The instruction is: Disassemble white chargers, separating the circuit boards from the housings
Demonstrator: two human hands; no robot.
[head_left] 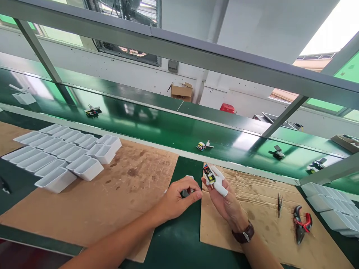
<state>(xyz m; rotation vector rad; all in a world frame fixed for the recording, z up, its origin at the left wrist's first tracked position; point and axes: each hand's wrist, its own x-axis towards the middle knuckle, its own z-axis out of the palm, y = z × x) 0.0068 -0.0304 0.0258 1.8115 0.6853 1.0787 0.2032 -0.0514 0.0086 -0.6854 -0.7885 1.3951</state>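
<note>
My left hand (179,198) is closed over a small white and grey part (187,191), its fingers curled round it above the green bench. Just to its right, my right hand (224,200) holds up a small circuit board (208,175) with coloured components, pinched between a white-covered thumb and fingertips. A brown watch sits on that wrist. The two hands are nearly touching at the gap between two cardboard sheets.
Several white plastic housings (60,153) lie in rows on brown cardboard (117,194) at left, more (331,205) at far right. Red-handled cutters (301,224) and tweezers (279,203) lie on the right cardboard. The green conveyor (157,129) carries small board assemblies (203,145).
</note>
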